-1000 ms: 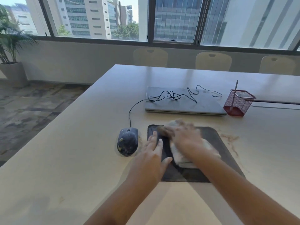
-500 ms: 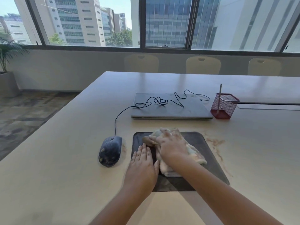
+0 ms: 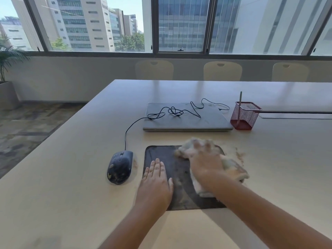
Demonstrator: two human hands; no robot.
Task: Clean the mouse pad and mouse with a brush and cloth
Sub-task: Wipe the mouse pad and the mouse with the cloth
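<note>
1 head-worn camera is looking forward and down across the table (image 3: 71, 177), close above both forearms, facing the windows (image 3: 181, 24).

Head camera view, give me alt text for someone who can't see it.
A person's right hand presses a cloth onto a dark mouse pad while the left hand lies flat on its near left part. A smudged mouse sits left of the pad; a closed laptop lies behind.

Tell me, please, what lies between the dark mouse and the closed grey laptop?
In the head view, only the mouse's thin black cable crosses bare beige table between mouse and laptop.
</note>
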